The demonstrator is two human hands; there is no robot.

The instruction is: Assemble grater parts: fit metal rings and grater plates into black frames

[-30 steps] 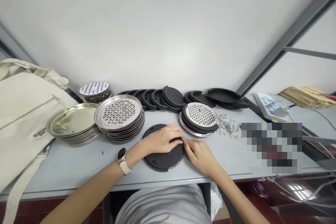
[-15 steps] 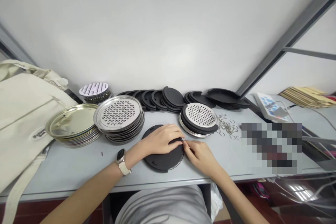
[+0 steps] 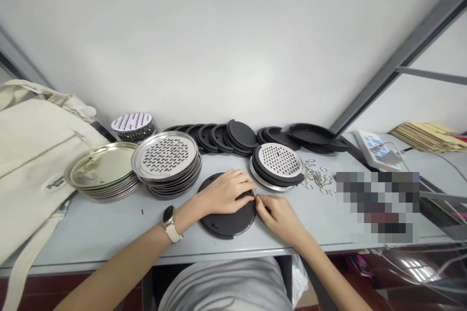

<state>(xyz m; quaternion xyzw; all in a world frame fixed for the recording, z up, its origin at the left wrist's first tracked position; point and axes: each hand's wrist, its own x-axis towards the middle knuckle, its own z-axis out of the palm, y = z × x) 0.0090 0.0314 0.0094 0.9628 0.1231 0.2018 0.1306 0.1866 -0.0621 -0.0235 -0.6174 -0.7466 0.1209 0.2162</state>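
A black round disc [image 3: 228, 218] lies flat on the grey table [image 3: 102, 233] in front of me. My left hand [image 3: 224, 192], with a watch on the wrist, rests on top of the disc, fingers curled toward its right edge. My right hand [image 3: 279, 216] is at that same edge, fingertips pinched on a small metal piece where the two hands meet; I cannot make out the piece clearly. Loose metal rings [image 3: 316, 177] lie to the right.
A stack of perforated steel discs on black rings [image 3: 278, 165] stands behind my hands. Left are stacks of perforated steel plates [image 3: 166, 158] and plain trays [image 3: 100, 170], and a cream bag [image 3: 29, 155]. Black discs [image 3: 241, 136] line the wall. A power strip [image 3: 377, 150] lies right.
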